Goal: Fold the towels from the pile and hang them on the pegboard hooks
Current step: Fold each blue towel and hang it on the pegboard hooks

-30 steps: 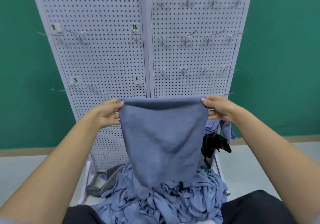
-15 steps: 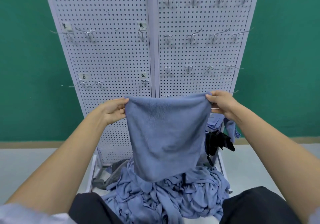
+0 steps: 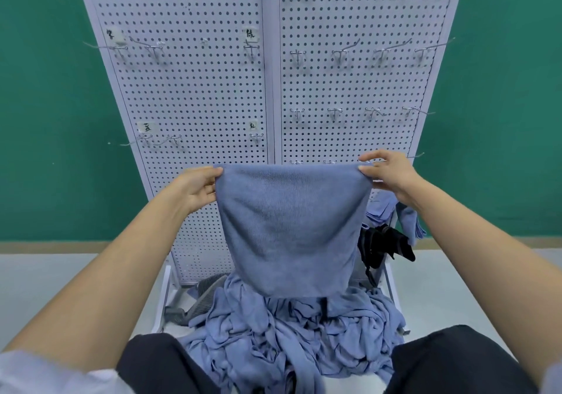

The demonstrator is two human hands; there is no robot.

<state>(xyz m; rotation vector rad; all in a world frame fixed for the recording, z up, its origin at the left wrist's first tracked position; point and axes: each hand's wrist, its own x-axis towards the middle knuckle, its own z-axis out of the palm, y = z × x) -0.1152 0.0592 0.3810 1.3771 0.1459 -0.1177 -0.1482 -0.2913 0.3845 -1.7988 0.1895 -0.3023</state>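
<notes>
Both hands, left hand (image 3: 197,187) and right hand (image 3: 389,174), pinch the folded blue terry towel (image 3: 292,229) (mid-frame); next, drape it over a wire pegboard hook (image 3: 374,113).

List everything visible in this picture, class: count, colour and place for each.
Folded blue-grey cloth towel: one, blue-grey, held up before the pegboard.
Crumpled towel pile: one, blue-grey, bottom centre, under the held towel.
White perforated pegboard: two panels, white, upright behind.
Silver wire hooks: many, silver, rows on both panels.
White paper labels: four, white, left panel.
Black cloth: one, black, low by the pegboard's right edge.
Green wall: one, green, background.
Left hand: one, pinching the towel's top left corner.
Right hand: one, pinching its top right corner.
</notes>
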